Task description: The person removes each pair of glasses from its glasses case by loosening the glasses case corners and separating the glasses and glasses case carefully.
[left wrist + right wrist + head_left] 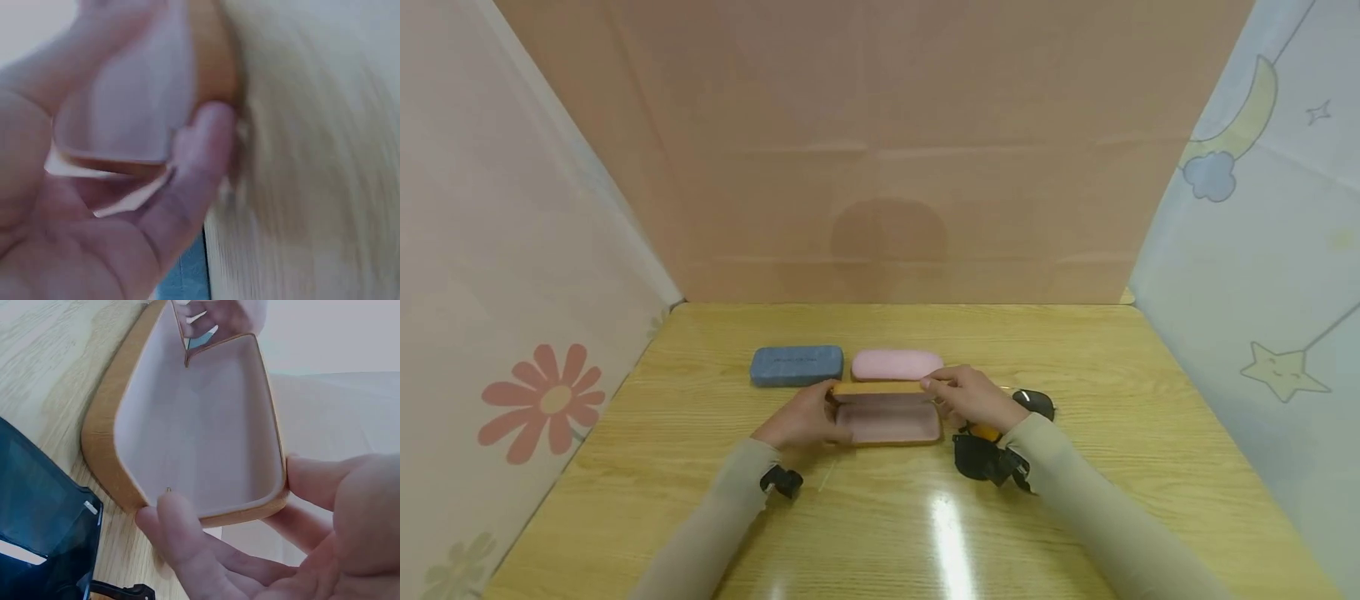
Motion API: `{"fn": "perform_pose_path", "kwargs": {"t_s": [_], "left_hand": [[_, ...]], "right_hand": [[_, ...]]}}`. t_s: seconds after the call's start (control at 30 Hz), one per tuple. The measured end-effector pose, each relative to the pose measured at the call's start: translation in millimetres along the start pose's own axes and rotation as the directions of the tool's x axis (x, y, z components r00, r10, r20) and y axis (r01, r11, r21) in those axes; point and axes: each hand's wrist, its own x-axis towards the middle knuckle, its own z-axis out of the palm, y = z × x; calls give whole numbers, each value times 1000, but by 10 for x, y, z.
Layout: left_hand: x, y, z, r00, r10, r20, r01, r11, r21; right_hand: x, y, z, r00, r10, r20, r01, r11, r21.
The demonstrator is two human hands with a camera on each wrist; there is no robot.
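An orange-brown glasses case (887, 423) with a pale pink lining stands open on the table, its lid raised. At its left end my left hand (808, 417) grips it, thumb at the near side and fingers at the back; the left wrist view shows this hand (181, 206) blurred around the end of the case. My right hand (977, 396) holds the lid's right end between thumb and fingers. Inside, the case (194, 431) holds nothing that shows in the right wrist view. Dark sunglasses (973, 458) lie beside the right wrist, partly hidden by it.
Behind the case lie a closed blue glasses case (797, 367) and a closed pink one (897, 364). More glasses, with a dark lens (1036, 403) and an orange lens (983, 432), lie around my right hand. Printed cloth panels wall the table (737, 325) on three sides.
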Motion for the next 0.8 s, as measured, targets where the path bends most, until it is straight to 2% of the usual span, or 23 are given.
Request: {"fn": "perform_pose_path", "kwargs": {"t_s": [0.07,0.13,0.27,0.37,0.5,0.8], "left_hand": [[-12,4,-33,999,-47,8,48,992,-118],[-13,7,-60,997,-81,21,83,968,-239],[6,-4,-85,993,-95,67,112,929,-351],[23,-24,-101,993,-85,87,110,931,-347],[43,-36,-119,994,-41,98,73,935,-346],[32,-116,-66,999,-19,37,30,950,-311]], "right_hand": [[9,2,-10,1000,-2,6,1,1000,23],[17,11,-17,1000,-5,-5,5,1000,13],[20,28,-20,999,-6,-38,5,1000,-28],[11,31,-23,999,-20,-49,17,998,-66],[-17,29,-47,996,-63,-65,52,986,-161],[-88,74,-36,987,-148,-69,122,950,-287]]}}
